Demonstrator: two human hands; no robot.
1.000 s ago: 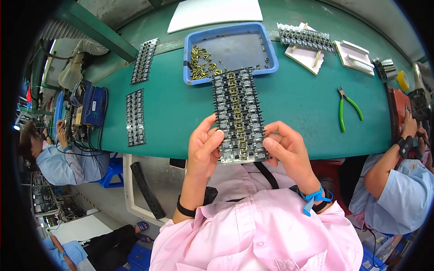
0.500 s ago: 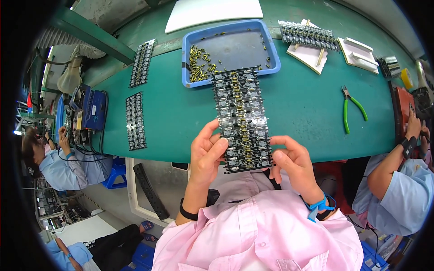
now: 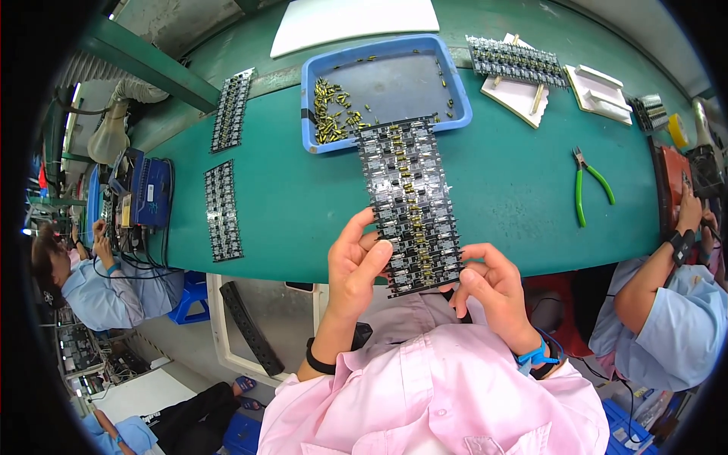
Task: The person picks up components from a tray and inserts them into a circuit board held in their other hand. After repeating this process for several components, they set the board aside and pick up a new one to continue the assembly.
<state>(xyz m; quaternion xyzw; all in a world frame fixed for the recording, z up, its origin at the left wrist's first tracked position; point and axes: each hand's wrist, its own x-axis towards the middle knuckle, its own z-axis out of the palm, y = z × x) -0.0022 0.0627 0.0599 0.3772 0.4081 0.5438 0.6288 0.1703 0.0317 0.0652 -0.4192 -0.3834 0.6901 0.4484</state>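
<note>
Between my two hands I hold a long black circuit board panel (image 3: 409, 197), made of repeated small boards with a row of brass-coloured cylindrical parts down its middle. My left hand (image 3: 356, 262) pinches its left edge near the lower end, thumb on top. At the lower right edge, the thumb and fingers of my right hand (image 3: 491, 284) close on it. The panel's far end overlaps the near rim of a blue plastic tray (image 3: 307, 83). Small brass-coloured cylindrical parts (image 3: 327, 114) lie heaped in the tray's left side.
Two similar panels (image 3: 223, 212) lie on the green mat to the left. Green-handled cutters (image 3: 590, 186) rest at right. Another panel (image 3: 519, 61) sits on a white wooden fixture (image 3: 516, 102), beside a second white fixture (image 3: 599, 92). Co-workers in blue sit on both sides.
The panel and both my hands have shifted slightly toward me and to the right in the picture. My grip on the panel stays the same.
</note>
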